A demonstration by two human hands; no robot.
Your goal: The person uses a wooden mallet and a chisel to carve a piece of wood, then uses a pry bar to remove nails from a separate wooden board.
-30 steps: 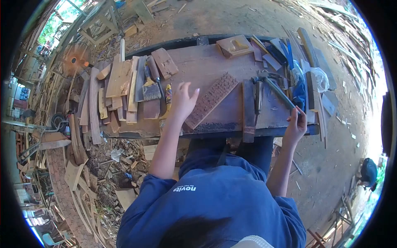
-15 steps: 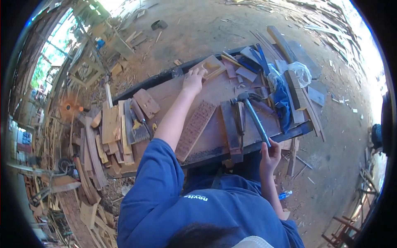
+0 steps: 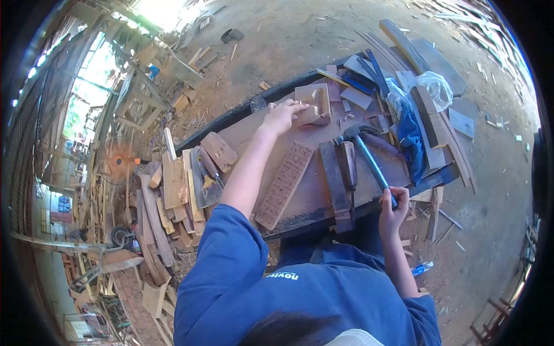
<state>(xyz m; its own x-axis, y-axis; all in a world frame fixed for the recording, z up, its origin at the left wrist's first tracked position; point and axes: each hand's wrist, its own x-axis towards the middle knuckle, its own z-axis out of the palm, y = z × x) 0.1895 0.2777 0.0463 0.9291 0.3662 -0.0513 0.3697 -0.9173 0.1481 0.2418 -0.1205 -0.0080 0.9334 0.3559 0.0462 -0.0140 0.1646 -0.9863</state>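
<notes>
At the far side of the workbench, my left hand has its fingers closed on the near left edge of a wooden block with a hollow cut into it. My right hand is wrapped round the lower handle of a claw hammer, whose head lies over the bench beside a dark chisel-like tool. Between my arms lies a plank with rows of small notches. A dark wooden bar lies to its right.
Wood offcuts and a handsaw crowd the bench's left end. On the right are a blue cloth, a clear plastic bag and long boards. Scrap wood litters the ground.
The hollowed block has turned on the bench under my left hand. My right hand has closed more fully round the hammer handle. The whole view has shifted slightly.
</notes>
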